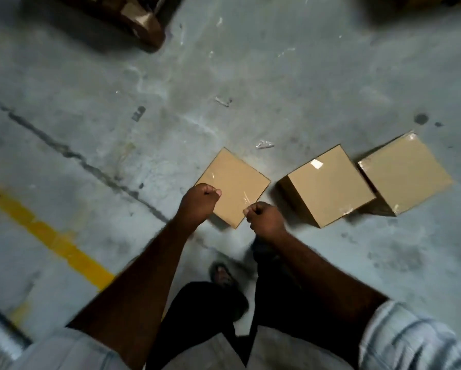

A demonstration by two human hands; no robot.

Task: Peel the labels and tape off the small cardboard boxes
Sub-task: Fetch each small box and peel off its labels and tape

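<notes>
warehouse floor | worn concrete floor [250, 62] | yellow painted line [64, 244] | cardboard boxes [328, 185]

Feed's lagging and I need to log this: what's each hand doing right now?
Left hand: closed in a fist, nothing visible in it.
Right hand: closed in a fist, nothing visible in it.

Both bare arms stretched forward and down, left hand [198, 200] fisted, right hand [264, 218] fisted, knuckles close together

Materials and finish, as seen.
Middle box [328, 193]: matt brown cardboard, glossy clear tape [317, 164] on top. Floor [90, 89]: rough, stained grey concrete.
</notes>
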